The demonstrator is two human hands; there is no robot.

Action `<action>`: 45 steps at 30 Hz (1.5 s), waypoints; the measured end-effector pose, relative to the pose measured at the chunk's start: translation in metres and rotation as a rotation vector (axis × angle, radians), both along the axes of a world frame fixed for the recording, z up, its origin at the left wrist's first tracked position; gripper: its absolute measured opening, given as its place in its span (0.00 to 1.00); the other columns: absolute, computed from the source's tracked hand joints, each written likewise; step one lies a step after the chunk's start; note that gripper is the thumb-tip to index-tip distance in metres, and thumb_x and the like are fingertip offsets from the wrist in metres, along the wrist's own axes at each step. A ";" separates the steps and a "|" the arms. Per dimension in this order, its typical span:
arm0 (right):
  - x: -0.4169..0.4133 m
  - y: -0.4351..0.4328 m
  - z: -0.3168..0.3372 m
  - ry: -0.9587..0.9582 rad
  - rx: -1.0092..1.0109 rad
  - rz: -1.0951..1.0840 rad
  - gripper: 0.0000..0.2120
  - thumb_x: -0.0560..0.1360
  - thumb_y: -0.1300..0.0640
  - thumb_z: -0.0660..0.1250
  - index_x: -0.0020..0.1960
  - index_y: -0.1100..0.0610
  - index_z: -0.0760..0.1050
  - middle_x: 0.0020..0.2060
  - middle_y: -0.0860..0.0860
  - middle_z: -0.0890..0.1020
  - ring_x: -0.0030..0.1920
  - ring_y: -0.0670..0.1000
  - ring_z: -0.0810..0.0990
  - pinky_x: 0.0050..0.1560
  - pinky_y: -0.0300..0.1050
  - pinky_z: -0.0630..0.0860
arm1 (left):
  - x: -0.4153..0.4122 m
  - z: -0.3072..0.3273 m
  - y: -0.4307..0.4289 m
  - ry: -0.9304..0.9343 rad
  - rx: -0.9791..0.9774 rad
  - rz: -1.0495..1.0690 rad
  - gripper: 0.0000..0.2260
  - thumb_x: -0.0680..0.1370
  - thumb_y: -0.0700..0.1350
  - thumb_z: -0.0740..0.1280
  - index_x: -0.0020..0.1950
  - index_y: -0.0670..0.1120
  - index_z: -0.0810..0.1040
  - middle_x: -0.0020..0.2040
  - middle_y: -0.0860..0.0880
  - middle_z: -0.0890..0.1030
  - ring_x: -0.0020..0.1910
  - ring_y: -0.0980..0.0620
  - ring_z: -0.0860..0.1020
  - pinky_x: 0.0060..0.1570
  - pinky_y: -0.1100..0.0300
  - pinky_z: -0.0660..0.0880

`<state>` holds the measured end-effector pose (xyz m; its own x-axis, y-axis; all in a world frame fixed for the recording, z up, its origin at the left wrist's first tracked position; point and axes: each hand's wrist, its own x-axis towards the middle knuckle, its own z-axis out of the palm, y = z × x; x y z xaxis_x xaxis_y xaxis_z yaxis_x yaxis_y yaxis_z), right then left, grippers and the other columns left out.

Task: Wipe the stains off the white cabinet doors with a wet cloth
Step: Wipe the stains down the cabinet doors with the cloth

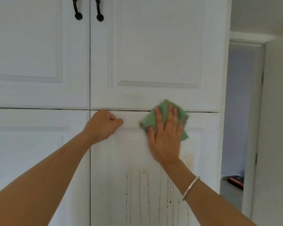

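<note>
Green cloth under flat right hand; left hand fisted on door.

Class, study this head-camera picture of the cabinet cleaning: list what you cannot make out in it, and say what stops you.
1. Door surface under the green cloth: covered by the cloth and the right hand.
2. How far the brown drip stains run down: cut off by the bottom edge.
3. Tops of the black handles: cut off by the top edge.
4. Left hand fingertips: curled out of sight.
5. Dark object beyond the doorway: too small.
</note>
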<state>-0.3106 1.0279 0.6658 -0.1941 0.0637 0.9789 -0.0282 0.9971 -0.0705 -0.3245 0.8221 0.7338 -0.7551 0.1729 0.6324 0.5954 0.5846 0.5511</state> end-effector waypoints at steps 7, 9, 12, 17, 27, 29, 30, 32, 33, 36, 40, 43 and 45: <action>-0.007 -0.020 0.006 -0.037 0.393 0.124 0.25 0.80 0.44 0.57 0.75 0.49 0.64 0.75 0.53 0.64 0.75 0.54 0.61 0.76 0.53 0.52 | 0.002 0.002 0.001 -0.006 0.034 -0.018 0.17 0.74 0.43 0.66 0.25 0.42 0.70 0.23 0.44 0.69 0.20 0.50 0.66 0.26 0.62 0.64; -0.003 0.010 0.009 -0.031 0.432 0.094 0.25 0.80 0.42 0.56 0.74 0.48 0.66 0.72 0.53 0.67 0.71 0.55 0.65 0.73 0.53 0.57 | 0.004 0.001 0.001 -0.023 0.036 -0.009 0.17 0.74 0.43 0.66 0.26 0.41 0.71 0.23 0.44 0.70 0.20 0.50 0.66 0.27 0.63 0.65; 0.005 0.063 0.003 -0.022 0.289 0.042 0.26 0.80 0.41 0.53 0.75 0.50 0.65 0.70 0.56 0.65 0.69 0.58 0.65 0.72 0.57 0.60 | 0.005 -0.001 0.002 -0.028 0.048 0.001 0.18 0.75 0.43 0.66 0.26 0.41 0.70 0.22 0.46 0.69 0.20 0.51 0.66 0.27 0.63 0.65; 0.022 0.121 -0.013 -0.027 -0.091 -0.025 0.29 0.79 0.45 0.51 0.78 0.53 0.58 0.76 0.60 0.58 0.76 0.62 0.55 0.73 0.64 0.57 | 0.006 0.000 0.003 -0.036 0.059 0.020 0.19 0.75 0.43 0.66 0.25 0.41 0.69 0.20 0.48 0.68 0.19 0.52 0.65 0.27 0.63 0.65; 0.005 0.018 -0.009 -0.055 0.007 0.017 0.30 0.80 0.43 0.53 0.79 0.53 0.55 0.78 0.60 0.53 0.78 0.59 0.48 0.76 0.58 0.42 | 0.009 0.001 0.004 -0.055 0.059 0.037 0.19 0.75 0.44 0.66 0.25 0.41 0.70 0.19 0.48 0.68 0.19 0.51 0.65 0.28 0.62 0.65; 0.008 0.030 -0.007 -0.062 0.103 0.044 0.29 0.80 0.43 0.55 0.78 0.51 0.57 0.78 0.59 0.53 0.78 0.57 0.48 0.77 0.56 0.44 | 0.011 0.004 0.003 -0.064 0.064 0.023 0.18 0.75 0.43 0.66 0.26 0.40 0.70 0.21 0.46 0.68 0.20 0.50 0.65 0.27 0.62 0.65; 0.010 0.041 -0.007 -0.074 0.149 0.056 0.29 0.80 0.42 0.55 0.78 0.50 0.57 0.78 0.59 0.53 0.78 0.57 0.48 0.77 0.58 0.46 | 0.012 0.004 0.003 -0.066 0.065 0.021 0.18 0.75 0.43 0.66 0.25 0.40 0.70 0.21 0.46 0.68 0.20 0.50 0.65 0.27 0.63 0.65; 0.015 0.068 -0.008 -0.088 0.132 0.060 0.29 0.80 0.41 0.54 0.78 0.48 0.56 0.78 0.58 0.52 0.78 0.57 0.47 0.76 0.61 0.50 | 0.012 0.003 0.004 -0.061 0.069 0.030 0.19 0.75 0.43 0.66 0.25 0.40 0.70 0.21 0.46 0.68 0.20 0.50 0.65 0.27 0.63 0.65; 0.018 0.080 -0.007 -0.089 0.065 0.038 0.29 0.80 0.41 0.52 0.79 0.48 0.54 0.78 0.59 0.50 0.78 0.58 0.47 0.76 0.63 0.51 | 0.012 0.002 0.005 -0.056 0.073 0.034 0.19 0.75 0.43 0.66 0.25 0.40 0.70 0.20 0.46 0.68 0.20 0.50 0.65 0.27 0.63 0.65; 0.023 0.107 -0.002 -0.065 -0.195 -0.046 0.30 0.80 0.41 0.47 0.80 0.50 0.49 0.78 0.61 0.48 0.78 0.61 0.47 0.74 0.64 0.54 | 0.012 0.000 0.007 -0.033 0.077 0.047 0.20 0.76 0.43 0.66 0.25 0.40 0.69 0.18 0.49 0.66 0.19 0.51 0.65 0.27 0.63 0.64; 0.020 0.118 0.013 0.001 -0.540 0.034 0.31 0.80 0.41 0.47 0.79 0.52 0.46 0.76 0.64 0.52 0.76 0.63 0.53 0.73 0.63 0.58 | 0.010 0.001 0.006 -0.017 0.067 0.053 0.20 0.76 0.43 0.66 0.25 0.40 0.69 0.19 0.48 0.66 0.19 0.51 0.64 0.27 0.63 0.64; 0.017 0.112 0.011 0.053 -0.594 0.040 0.32 0.79 0.40 0.44 0.79 0.53 0.48 0.75 0.63 0.57 0.75 0.62 0.57 0.72 0.63 0.60 | 0.009 -0.001 0.007 -0.003 0.062 0.058 0.20 0.76 0.44 0.66 0.25 0.40 0.69 0.20 0.47 0.67 0.20 0.50 0.65 0.28 0.62 0.65; 0.015 0.106 0.001 0.074 -0.633 0.032 0.32 0.80 0.41 0.44 0.79 0.55 0.49 0.76 0.63 0.57 0.75 0.62 0.57 0.72 0.63 0.60 | 0.009 -0.002 0.007 0.006 0.062 0.061 0.21 0.76 0.44 0.66 0.24 0.40 0.69 0.20 0.47 0.67 0.20 0.50 0.65 0.29 0.62 0.65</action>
